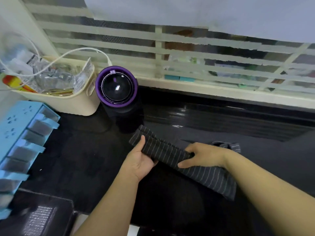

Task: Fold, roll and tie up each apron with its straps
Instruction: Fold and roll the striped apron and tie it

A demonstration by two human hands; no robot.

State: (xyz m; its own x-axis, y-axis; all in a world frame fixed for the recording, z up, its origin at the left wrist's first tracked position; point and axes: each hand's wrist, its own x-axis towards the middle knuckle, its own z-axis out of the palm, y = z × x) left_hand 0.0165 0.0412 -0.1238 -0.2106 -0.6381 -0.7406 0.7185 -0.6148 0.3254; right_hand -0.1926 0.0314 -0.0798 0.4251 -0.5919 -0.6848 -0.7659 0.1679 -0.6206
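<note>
Wide-angle head cam looks fwd & down, close over dark counter (85,150), facing window (187,53).

No text can be read. Up and to the left of the left hand (139,160), the crinkled clear packets (83,77) in the cream basket (81,106) carry dark print, too blurred to make out. The red-and-yellow packet (15,82) at the basket's far left shows only colour. The blue drawer unit (17,120), well left of that hand, bears small paw-like marks.
</note>
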